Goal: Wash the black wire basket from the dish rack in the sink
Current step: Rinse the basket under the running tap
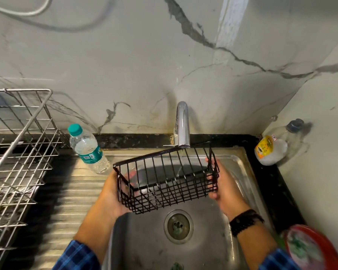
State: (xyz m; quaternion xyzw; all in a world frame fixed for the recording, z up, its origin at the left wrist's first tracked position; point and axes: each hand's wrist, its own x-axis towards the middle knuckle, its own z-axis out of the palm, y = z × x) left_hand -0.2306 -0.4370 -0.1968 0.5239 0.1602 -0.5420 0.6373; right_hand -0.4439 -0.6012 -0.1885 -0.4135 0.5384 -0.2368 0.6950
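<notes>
Black coated wire basket (165, 177), scuffed steel sink (199, 242) (wet), glossy chrome tap (182, 123), clear plastic bottle (88, 149)

A teal-capped water bottle (88, 149) stands at the left; a yellow-labelled plastic bottle (271, 151) (dark cap) sits in the black counter (265, 182) corner; a red-rimmed bowl (312, 248) is at lower right.

Silver wire dish rack (18, 152), left of frame: cut by the left edge, lower part motion-blurred. Red-rimmed round plastic dish (312, 248), lower right corner: cropped, blurred, contents indeterminate. Left hand (113, 197): fingers masked behind black rectangular wire basket (164, 178), grip form not determinable. Yellow-labelled clear plastic bottle (269, 151), right of frame: print illegible
</notes>
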